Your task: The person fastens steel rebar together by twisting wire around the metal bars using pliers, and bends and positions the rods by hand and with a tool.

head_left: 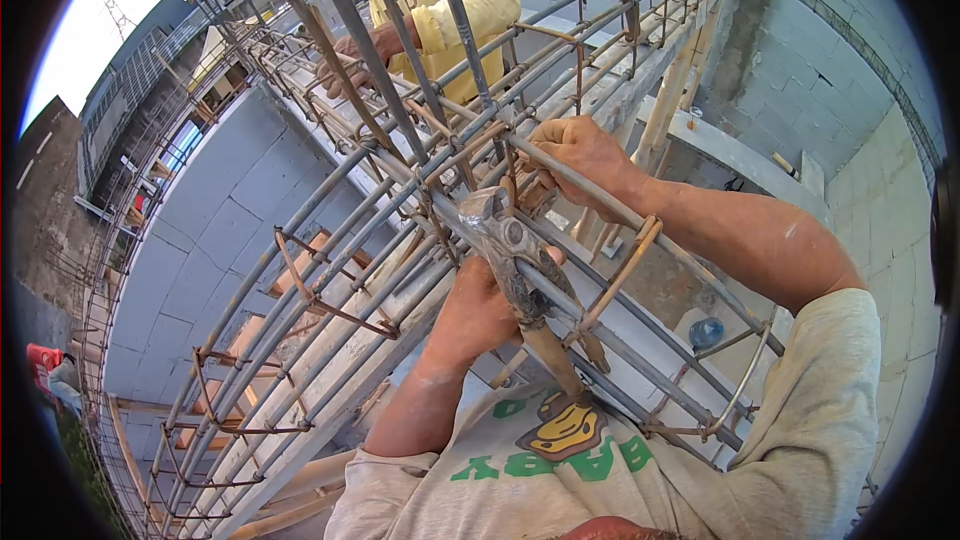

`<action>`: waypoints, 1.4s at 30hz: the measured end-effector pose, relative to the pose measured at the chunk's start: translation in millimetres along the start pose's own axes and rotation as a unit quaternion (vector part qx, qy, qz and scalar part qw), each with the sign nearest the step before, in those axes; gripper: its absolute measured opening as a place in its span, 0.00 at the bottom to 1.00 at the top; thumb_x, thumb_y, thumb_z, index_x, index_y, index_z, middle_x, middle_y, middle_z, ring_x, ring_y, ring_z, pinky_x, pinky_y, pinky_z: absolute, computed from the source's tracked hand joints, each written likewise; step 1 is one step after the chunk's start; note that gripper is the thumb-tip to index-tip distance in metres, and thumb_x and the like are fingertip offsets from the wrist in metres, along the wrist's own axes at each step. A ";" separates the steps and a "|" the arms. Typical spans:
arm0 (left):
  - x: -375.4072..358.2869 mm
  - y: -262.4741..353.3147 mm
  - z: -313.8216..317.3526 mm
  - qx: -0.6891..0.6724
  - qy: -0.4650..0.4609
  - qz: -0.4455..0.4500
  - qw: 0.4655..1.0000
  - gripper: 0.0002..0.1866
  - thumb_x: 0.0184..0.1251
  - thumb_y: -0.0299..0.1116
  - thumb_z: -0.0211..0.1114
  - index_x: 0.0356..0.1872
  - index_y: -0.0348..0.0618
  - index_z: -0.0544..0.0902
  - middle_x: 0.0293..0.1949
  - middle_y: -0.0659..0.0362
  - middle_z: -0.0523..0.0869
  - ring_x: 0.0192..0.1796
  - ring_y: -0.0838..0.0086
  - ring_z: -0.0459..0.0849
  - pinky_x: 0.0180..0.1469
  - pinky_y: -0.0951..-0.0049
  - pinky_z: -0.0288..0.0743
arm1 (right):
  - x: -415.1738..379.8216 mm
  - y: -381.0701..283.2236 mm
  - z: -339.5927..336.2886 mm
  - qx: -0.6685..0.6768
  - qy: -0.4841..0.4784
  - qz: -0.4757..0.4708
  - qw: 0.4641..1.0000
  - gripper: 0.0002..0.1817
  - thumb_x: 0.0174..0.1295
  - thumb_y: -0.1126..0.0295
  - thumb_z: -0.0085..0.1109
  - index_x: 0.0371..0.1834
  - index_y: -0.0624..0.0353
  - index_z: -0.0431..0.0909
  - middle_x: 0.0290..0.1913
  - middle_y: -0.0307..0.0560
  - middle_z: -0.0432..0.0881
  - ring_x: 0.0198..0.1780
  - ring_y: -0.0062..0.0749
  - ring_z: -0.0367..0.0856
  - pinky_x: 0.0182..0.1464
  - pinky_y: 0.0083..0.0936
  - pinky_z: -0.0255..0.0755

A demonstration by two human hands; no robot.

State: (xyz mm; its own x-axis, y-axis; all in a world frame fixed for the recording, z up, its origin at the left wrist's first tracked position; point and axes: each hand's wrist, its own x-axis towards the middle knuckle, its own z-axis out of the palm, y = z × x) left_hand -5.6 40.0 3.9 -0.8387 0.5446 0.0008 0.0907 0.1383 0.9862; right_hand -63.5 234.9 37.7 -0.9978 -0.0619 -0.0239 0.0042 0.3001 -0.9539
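Long steel rebars (655, 365) cross at a joint near the middle of the view, with bent stirrups (622, 275) around them. Below the joint, my left hand (478, 305) is wrapped round worn metal pincers (512, 240), whose round pivot faces up and whose handles point down toward my shirt. My right hand (580, 155) is just right of the joint, its fingers pinched together beside an upright bar; what they hold, if anything, is too small to name. Several upright bars (460, 25) rise out of the joint.
Across the joint a co-worker in a yellow top (465, 10) has hands (350, 65) at the bars. Grey block walls (215, 230) stand at left and right. A concrete beam (300, 410) runs under the left cage. A blue bottle (706, 332) lies below at right.
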 end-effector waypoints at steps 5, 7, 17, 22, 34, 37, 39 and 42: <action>5.1 3.2 -3.7 0.083 -0.045 0.037 0.995 0.51 0.66 0.50 0.69 0.77 0.34 0.47 0.34 0.53 0.88 0.33 0.76 0.84 0.34 0.71 0.76 | -10.8 -6.9 -2.3 -0.114 0.017 -0.124 0.986 0.10 0.67 0.68 0.58 0.35 0.66 0.79 0.20 0.42 0.76 0.21 0.27 0.75 0.24 0.29 0.68; 5.4 2.9 -4.2 0.094 -0.050 0.047 0.993 0.53 0.66 0.51 0.69 0.78 0.34 0.44 0.32 0.51 0.88 0.33 0.75 0.84 0.32 0.71 0.75 | -5.0 4.4 -5.1 -0.324 0.062 -0.373 0.867 0.08 0.65 0.72 0.58 0.34 0.67 0.78 0.20 0.48 0.75 0.21 0.32 0.76 0.26 0.32 0.70; 11.6 -2.9 -0.7 0.126 -0.029 0.090 0.988 0.55 0.65 0.51 0.69 0.78 0.35 0.41 0.28 0.51 0.85 0.29 0.77 0.81 0.25 0.72 0.70 | -9.5 -23.9 -29.6 -0.313 -0.175 -0.298 0.885 0.06 0.58 0.73 0.61 0.31 0.66 0.81 0.28 0.54 0.82 0.31 0.45 0.84 0.35 0.36 0.78; 7.2 0.3 -1.4 0.153 -0.031 0.106 0.982 0.54 0.66 0.52 0.69 0.78 0.35 0.41 0.26 0.55 0.84 0.27 0.79 0.79 0.25 0.74 0.68 | -8.7 -16.5 -36.5 -0.439 -0.039 -0.428 0.789 0.10 0.58 0.69 0.64 0.39 0.61 0.78 0.33 0.49 0.83 0.32 0.42 0.86 0.39 0.37 0.81; 9.2 -4.0 -1.2 0.171 -0.032 0.128 0.976 0.53 0.68 0.49 0.68 0.78 0.35 0.40 0.31 0.51 0.88 0.31 0.76 0.85 0.29 0.73 0.74 | 6.2 0.3 -37.0 -0.518 0.077 -0.571 0.632 0.14 0.53 0.65 0.63 0.41 0.56 0.77 0.39 0.40 0.73 0.42 0.28 0.80 0.45 0.26 0.81; 7.4 7.6 2.0 0.130 -0.033 0.066 0.989 0.53 0.68 0.49 0.68 0.78 0.34 0.41 0.30 0.51 0.88 0.31 0.76 0.84 0.29 0.74 0.74 | 9.1 -0.3 -38.7 -0.545 0.052 -0.581 0.602 0.14 0.53 0.63 0.64 0.40 0.56 0.78 0.39 0.40 0.74 0.42 0.28 0.80 0.43 0.26 0.81; 6.4 13.9 3.3 0.093 -0.036 0.050 0.994 0.53 0.68 0.48 0.68 0.78 0.33 0.41 0.28 0.53 0.88 0.29 0.78 0.83 0.28 0.74 0.73 | 8.6 -1.8 -39.9 -0.544 0.030 -0.568 0.617 0.14 0.52 0.63 0.64 0.40 0.57 0.78 0.39 0.40 0.74 0.41 0.28 0.80 0.43 0.26 0.81; 7.3 9.0 3.4 0.119 -0.024 0.064 0.991 0.53 0.68 0.48 0.68 0.77 0.31 0.42 0.25 0.56 0.85 0.26 0.80 0.80 0.25 0.75 0.70 | 12.3 -3.9 -39.7 -0.539 0.008 -0.567 0.623 0.14 0.52 0.63 0.64 0.40 0.58 0.78 0.39 0.41 0.74 0.42 0.28 0.81 0.42 0.26 0.82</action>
State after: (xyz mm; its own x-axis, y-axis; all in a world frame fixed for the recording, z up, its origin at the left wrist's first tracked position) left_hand -9.1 48.0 12.2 -0.7859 0.6087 0.1090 0.3229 0.2537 0.9118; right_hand -78.4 270.8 53.0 -0.3183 -0.8089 0.4944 -0.7420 0.5371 0.4011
